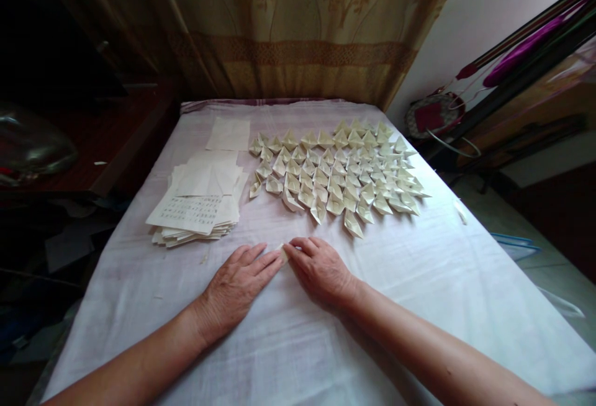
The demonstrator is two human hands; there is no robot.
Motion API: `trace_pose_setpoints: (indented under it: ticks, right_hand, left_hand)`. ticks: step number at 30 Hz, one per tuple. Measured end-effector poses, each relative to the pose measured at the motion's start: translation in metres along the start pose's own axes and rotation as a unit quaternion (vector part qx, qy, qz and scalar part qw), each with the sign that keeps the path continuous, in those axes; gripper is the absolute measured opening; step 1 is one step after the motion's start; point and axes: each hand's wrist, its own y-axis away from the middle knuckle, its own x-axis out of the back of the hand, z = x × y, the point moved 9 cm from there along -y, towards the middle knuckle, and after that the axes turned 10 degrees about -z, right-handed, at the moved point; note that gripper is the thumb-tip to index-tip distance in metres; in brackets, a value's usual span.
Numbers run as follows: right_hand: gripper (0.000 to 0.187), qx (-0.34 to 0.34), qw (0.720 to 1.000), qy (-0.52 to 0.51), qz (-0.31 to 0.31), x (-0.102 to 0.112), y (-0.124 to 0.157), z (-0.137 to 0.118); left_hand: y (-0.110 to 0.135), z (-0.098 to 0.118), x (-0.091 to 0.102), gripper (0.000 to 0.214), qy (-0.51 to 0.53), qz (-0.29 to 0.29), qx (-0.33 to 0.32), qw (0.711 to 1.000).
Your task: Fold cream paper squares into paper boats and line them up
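My left hand (237,285) lies flat on the white cloth (419,269), fingers stretched toward the middle. My right hand (319,269) rests beside it, fingers bent down. Between their fingertips a small piece of cream paper (282,252) shows, mostly hidden under the fingers, and both hands press on it. Beyond the hands lie several folded paper boats (338,173) in rows. A stack of paper sheets (200,198) with printed characters sits to the left of the boats.
A single sheet (229,134) lies at the far left of the cloth. A patterned curtain (298,33) hangs behind the table. Dark furniture (69,120) stands at the left; long rods and a round red object (435,115) are at the right.
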Motion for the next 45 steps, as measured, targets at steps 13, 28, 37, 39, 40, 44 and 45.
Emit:
trace_pose_setpoints:
  ticks: [13, 28, 37, 39, 40, 44, 45]
  right_hand:
    - [0.025, -0.007, 0.999, -0.027, -0.018, -0.001, 0.001, 0.000]
    - [0.026, 0.021, 0.999, -0.030, 0.013, 0.003, 0.018, -0.002]
    - [0.018, 0.019, 0.999, 0.008, -0.024, 0.002, 0.005, -0.018]
    - [0.016, 0.017, 1.000, 0.005, -0.022, 0.002, 0.005, -0.019]
    - [0.016, 0.016, 1.000, 0.004, -0.018, 0.002, 0.006, -0.018]
    - [0.023, 0.015, 1.000, -0.002, 0.008, 0.002, 0.014, -0.017]
    - [0.026, 0.015, 1.000, -0.004, 0.013, 0.002, 0.016, -0.017]
  left_hand:
    - [-0.007, -0.005, -0.001, 0.040, 0.041, -0.055, 0.006, 0.998]
    - [-0.008, -0.006, 0.007, 0.034, 0.054, -0.096, -0.065, 0.992]
    - [-0.010, -0.002, 0.004, 0.038, 0.055, -0.114, -0.052, 0.991]
    - [-0.009, -0.006, 0.004, 0.038, 0.070, -0.118, -0.046, 0.990]
    - [-0.008, -0.008, 0.004, 0.038, 0.079, -0.119, -0.042, 0.989]
    - [-0.003, -0.013, 0.006, 0.047, 0.105, -0.094, -0.024, 0.990]
    - [-0.001, -0.014, 0.007, 0.048, 0.106, -0.086, -0.018, 0.990]
